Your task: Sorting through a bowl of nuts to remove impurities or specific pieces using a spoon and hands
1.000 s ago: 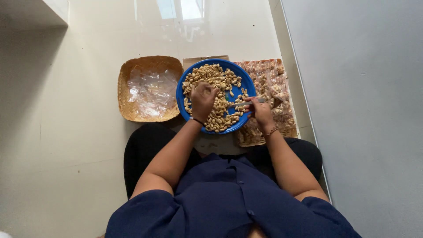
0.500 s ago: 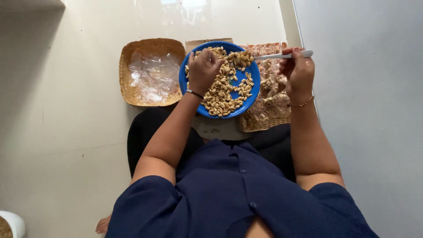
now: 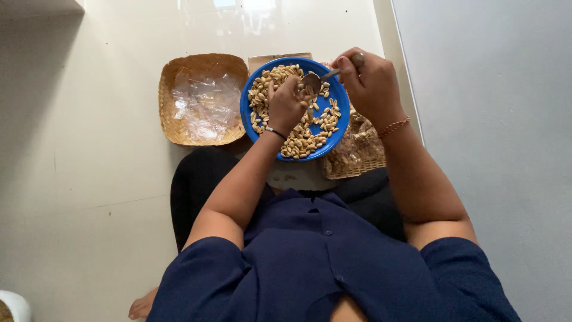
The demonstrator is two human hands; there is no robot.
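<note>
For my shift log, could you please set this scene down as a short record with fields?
Left hand: rests among the peanuts in the blue plate.
Right hand: grips a spoon, bowl end over the plate.
Left basket: woven, holds clear plastic bags.
Right basket: woven, partly under the plate and arm; contents unclear.
Floor: pale and glossy.

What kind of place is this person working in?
Probably a home floor used for food preparation: the person sits on pale glossy floor tiles, with a blue plate of peanuts and a woven basket nearby.
</note>
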